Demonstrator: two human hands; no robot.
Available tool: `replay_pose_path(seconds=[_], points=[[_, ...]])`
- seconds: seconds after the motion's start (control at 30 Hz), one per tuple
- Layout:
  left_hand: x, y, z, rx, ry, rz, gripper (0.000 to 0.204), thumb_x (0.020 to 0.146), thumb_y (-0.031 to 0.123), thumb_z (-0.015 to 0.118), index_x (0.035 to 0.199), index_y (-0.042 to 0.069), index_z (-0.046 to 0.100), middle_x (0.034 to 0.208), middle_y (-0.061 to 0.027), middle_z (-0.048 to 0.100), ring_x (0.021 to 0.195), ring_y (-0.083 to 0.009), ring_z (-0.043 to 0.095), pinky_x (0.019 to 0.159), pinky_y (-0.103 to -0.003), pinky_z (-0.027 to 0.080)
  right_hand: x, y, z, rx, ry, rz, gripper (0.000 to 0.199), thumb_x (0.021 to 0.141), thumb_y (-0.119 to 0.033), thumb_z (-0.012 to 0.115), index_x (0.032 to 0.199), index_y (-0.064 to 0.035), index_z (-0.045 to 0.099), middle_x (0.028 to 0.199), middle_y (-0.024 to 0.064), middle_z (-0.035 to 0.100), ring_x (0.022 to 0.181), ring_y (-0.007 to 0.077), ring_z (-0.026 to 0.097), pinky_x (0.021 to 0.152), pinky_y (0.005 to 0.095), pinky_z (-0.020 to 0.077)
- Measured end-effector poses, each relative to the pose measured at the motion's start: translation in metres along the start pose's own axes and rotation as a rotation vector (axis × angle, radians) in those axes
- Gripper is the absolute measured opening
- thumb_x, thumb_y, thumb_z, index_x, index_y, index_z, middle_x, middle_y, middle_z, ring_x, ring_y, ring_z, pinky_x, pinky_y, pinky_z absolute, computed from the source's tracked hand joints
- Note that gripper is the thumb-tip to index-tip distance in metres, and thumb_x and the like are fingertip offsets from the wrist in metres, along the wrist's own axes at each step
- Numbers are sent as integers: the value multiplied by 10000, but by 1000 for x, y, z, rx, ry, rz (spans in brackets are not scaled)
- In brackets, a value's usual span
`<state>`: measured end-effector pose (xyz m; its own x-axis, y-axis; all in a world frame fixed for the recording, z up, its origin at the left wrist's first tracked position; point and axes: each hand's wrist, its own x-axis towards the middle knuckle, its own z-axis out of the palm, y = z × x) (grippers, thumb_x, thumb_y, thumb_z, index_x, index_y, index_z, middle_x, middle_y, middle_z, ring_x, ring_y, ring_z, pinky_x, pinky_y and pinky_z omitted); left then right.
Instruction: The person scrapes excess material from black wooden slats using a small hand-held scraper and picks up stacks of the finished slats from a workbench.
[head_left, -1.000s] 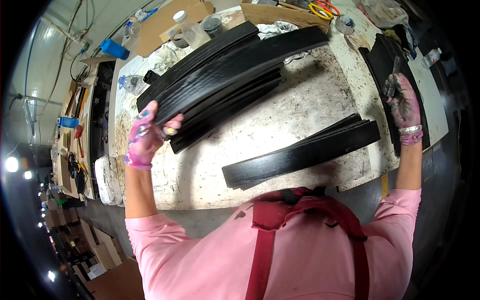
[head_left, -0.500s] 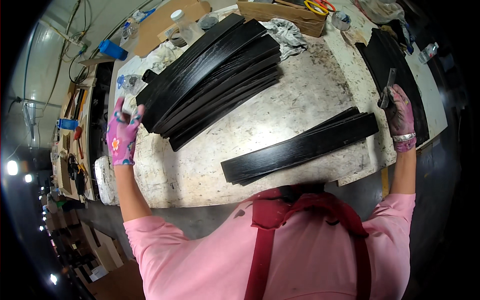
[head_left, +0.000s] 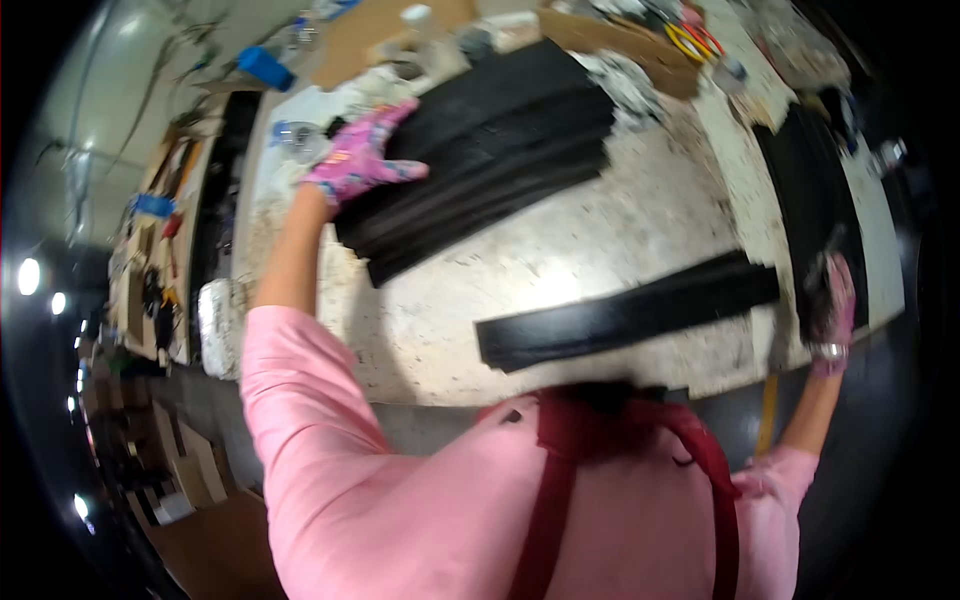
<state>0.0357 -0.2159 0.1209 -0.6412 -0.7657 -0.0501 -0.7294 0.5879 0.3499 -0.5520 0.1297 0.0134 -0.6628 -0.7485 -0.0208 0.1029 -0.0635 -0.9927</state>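
Note:
A fanned stack of black wood-grained boards [head_left: 490, 140] lies across the far middle of the table. My left hand [head_left: 362, 160], in a pink flowered glove, is over the stack's left end, thumb and fingers spread; whether it presses on the boards I cannot tell. At the right edge my right hand [head_left: 832, 310], gloved in pink with a pale band at the wrist, is closed round a flat metal tool like a scraper [head_left: 833, 245], blurred by motion. Beside that hand lie more black boards [head_left: 815, 190]. A smaller pile of black boards [head_left: 630, 312] rests nearer me.
Along the far side are a cardboard box [head_left: 620, 50], scissors with yellow and red handles [head_left: 690, 42], a crumpled white cloth [head_left: 628, 88] and a white-capped bottle [head_left: 418, 22]. A wrapped white block [head_left: 218, 328] stands at the table's left edge.
My left hand has moved right and away from me, from beside the stack to over its left end. My right hand has come lower with the metal tool. The whole view has shifted.

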Motion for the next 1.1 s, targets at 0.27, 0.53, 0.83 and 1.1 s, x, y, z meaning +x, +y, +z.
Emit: replay_pose_path(seconds=[0.27, 0.53, 0.83, 1.1], points=[[-71, 93, 51, -557, -15, 174, 1041, 657, 583, 769, 1445, 64, 328, 1439, -158, 387, 1325, -308, 382, 1106, -414, 295, -46, -28, 44, -505, -28, -132, 178, 892, -181, 630, 988, -31, 629, 800, -66, 549, 702, 45, 475, 595, 205, 367], [-170, 122, 151, -620, -7, -68, 819, 726, 262, 799, 1388, 4, 392, 1329, -165, 507, 1226, -267, 493, 1056, -342, 350, -111, -38, 159, -1565, -265, -239, 180, 916, -227, 494, 885, -61, 557, 672, 187, 610, 653, 347, 633, 572, 442, 498], [-178, 115, 183, -769, 228, -29, 752, 697, 81, 802, 1345, 16, 423, 1314, -154, 521, 1232, -242, 485, 1046, -338, 361, -154, -8, 234, -1163, -818, -378, 83, 842, -152, 530, 841, -78, 566, 675, 91, 593, 596, 291, 607, 533, 411, 475], [-174, 119, 191, -1239, 228, -88, 722, 677, 38, 800, 1314, 42, 461, 1393, -121, 439, 1299, -226, 398, 1080, -330, 319, -207, -13, 318, -1357, -996, -732, 123, 818, -210, 551, 813, -88, 568, 621, 152, 603, 560, 343, 606, 540, 448, 489]])
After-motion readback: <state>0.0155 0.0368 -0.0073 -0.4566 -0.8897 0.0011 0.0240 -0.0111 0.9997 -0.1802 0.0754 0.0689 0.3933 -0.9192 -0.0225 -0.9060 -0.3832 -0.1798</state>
